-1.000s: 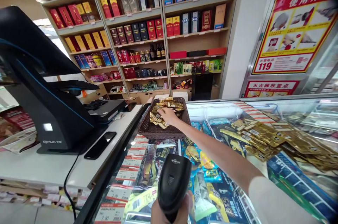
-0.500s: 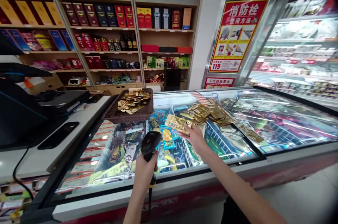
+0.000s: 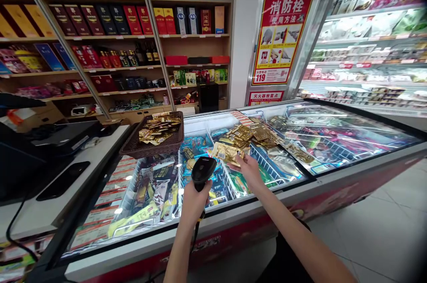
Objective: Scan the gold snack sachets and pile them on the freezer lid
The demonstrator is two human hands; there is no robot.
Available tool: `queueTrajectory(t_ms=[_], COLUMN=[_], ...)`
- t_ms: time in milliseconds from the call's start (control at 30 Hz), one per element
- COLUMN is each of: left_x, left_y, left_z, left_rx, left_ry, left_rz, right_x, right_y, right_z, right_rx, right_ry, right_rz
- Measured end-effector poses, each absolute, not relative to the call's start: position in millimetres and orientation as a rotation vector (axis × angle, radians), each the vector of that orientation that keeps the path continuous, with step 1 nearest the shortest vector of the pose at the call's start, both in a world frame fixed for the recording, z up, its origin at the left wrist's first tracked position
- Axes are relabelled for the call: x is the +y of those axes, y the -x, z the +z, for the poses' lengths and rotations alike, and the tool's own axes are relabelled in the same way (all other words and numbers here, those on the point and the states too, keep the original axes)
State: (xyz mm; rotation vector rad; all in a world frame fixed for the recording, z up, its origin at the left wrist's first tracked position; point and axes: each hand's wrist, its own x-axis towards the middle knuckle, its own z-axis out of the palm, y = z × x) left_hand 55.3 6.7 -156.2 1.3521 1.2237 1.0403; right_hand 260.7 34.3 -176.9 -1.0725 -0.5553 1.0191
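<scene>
My left hand (image 3: pixel 195 196) is wrapped round the handle of a black barcode scanner (image 3: pixel 203 169), whose cable hangs down below. The scanner's head points toward a gold foil packet (image 3: pixel 227 153), close to the packet's left end but apart from it. My right hand (image 3: pixel 248 169) pinches that packet by its right end, above the freezer's glass lid. A barcode shows on the packet's pale left part. Just behind it, a pile of similar gold packets (image 3: pixel 255 134) lies on the glass. More gold packets (image 3: pixel 158 127) lie in a brown woven basket (image 3: pixel 182 134) at the freezer's back left.
The chest freezer (image 3: pixel 150 234) holds wire baskets of coloured packages under glass. To the left, a counter (image 3: pixel 25 212) carries a phone (image 3: pixel 63 180) and dark equipment. Shelves of boxes (image 3: pixel 193 36) stand behind, and a lit refrigerated display (image 3: pixel 370 47) is at the right.
My left hand has brought the scanner up and to the right, nearer the gold packet. The packet stays in my right hand. The whole view has turned slightly right.
</scene>
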Motion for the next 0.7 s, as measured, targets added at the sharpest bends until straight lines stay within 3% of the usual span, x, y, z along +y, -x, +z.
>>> queueTrajectory(t_ms=[700], left_x=[1.9], left_y=[-53.6], left_z=[-144.5], left_rx=[1.173], left_ry=[-1.367], left_rz=[0.957], right_x=[64.9], right_y=[-248.1], right_z=[-178.5], right_rx=[-0.638], right_ry=[1.071], right_rz=[0.998])
